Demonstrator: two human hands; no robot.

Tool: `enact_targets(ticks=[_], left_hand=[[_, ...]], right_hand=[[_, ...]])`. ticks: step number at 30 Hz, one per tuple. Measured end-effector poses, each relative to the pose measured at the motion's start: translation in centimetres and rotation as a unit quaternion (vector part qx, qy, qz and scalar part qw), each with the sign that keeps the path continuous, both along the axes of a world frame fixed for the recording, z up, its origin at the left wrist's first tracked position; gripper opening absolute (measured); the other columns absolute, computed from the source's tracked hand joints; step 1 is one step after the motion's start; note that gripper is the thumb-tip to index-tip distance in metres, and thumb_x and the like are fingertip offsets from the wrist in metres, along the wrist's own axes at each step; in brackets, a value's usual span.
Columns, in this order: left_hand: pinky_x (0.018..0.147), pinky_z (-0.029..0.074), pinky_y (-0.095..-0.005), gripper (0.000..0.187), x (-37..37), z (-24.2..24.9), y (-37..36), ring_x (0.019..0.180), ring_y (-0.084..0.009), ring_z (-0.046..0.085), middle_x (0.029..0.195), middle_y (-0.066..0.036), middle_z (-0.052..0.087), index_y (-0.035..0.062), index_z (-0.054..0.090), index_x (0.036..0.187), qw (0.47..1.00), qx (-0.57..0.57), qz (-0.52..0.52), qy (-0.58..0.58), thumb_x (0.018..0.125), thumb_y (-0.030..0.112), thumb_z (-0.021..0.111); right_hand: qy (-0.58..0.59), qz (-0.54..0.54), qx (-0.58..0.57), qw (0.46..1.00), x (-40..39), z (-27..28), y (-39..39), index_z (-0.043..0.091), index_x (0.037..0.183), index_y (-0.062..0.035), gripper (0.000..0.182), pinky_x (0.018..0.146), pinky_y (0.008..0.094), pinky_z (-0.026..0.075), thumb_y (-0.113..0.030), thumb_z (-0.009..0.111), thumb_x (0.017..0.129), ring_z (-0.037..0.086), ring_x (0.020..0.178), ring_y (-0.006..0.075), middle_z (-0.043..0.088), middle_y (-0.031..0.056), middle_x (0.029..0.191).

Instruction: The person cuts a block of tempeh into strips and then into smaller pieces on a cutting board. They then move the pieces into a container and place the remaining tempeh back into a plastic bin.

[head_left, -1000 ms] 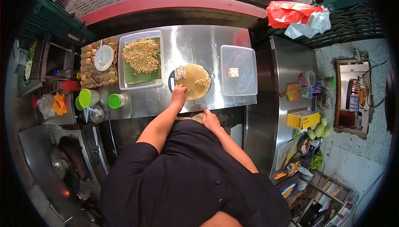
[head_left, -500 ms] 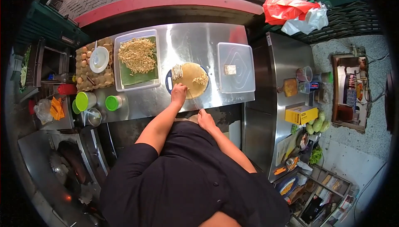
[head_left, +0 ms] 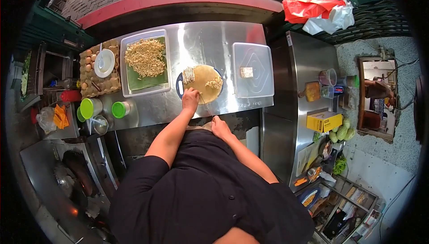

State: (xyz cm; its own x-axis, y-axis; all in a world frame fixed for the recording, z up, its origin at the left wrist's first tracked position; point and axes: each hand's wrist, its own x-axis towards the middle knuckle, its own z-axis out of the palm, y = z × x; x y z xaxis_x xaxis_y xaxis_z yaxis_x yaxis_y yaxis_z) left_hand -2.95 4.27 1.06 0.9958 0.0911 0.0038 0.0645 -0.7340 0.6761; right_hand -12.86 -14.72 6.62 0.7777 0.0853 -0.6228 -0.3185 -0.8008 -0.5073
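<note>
A round cutting board (head_left: 202, 73) with a dark blue edge lies near the front of the steel table. My right hand (head_left: 220, 127) is closed round the handle of a knife (head_left: 206, 104), its blade pointing up over the board. At the board's lower left, my left hand (head_left: 191, 98) has its fingers pinched together beside the blade; what they hold is too small to make out. Pale slices, apparently tempeh (head_left: 188, 75), lie in a row just beyond that hand. Small chopped pieces (head_left: 215, 82) sit in a heap on the board's right side.
Left of the board stands a plastic container (head_left: 169, 83) with chopped pieces on a green leaf. Egg trays (head_left: 114, 83) and green-lidded jars (head_left: 119, 110) are farther left. On the right, a clear lid (head_left: 257, 90) carries a pale block (head_left: 246, 72).
The view has shifted slightly. Both hands stay nearly in place, with the knife still at the board. Part of a person now shows in the wall opening at right.
</note>
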Motion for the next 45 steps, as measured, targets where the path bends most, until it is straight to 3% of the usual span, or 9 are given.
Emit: enact_targets(ticks=[19,33,45], left_hand=[[0.087,0.051,-0.0401,0.009,-0.6,-0.1,0.4,0.096,-0.0323,0.06,0.094,-0.011,0.067,0.0037,0.075,0.088,1.0,-0.025,0.013,-0.003,0.081,0.007,0.072],[0.089,0.051,-0.0398,0.016,-0.5,1.3,-0.4,0.101,-0.0298,0.059,0.097,-0.008,0.065,0.006,0.074,0.094,1.0,0.019,0.001,0.004,0.078,0.008,0.075],[0.085,0.051,-0.0393,0.009,-0.6,-0.7,-0.1,0.097,-0.0296,0.06,0.094,-0.008,0.067,0.0069,0.075,0.088,1.0,-0.007,0.018,0.0,0.081,0.013,0.075]], right_hand=[[-0.014,0.013,0.02,1.0,-0.7,0.3,-0.1,0.052,0.11,-0.001,0.023,0.085,0.0572,0.048,-0.022,0.049,0.1,0.061,0.099,0.0523,0.065,0.0336,0.102],[-0.028,-0.003,0.018,0.999,-0.5,0.0,-0.1,0.053,0.111,-0.0025,0.025,0.085,0.059,0.048,-0.024,0.05,0.1,0.061,0.099,0.0532,0.065,0.0337,0.1],[-0.018,0.005,0.022,1.0,0.0,1.1,0.0,0.051,0.109,-0.0021,0.025,0.083,0.0611,0.046,-0.025,0.047,0.101,0.06,0.096,0.0556,0.064,0.0361,0.098]])
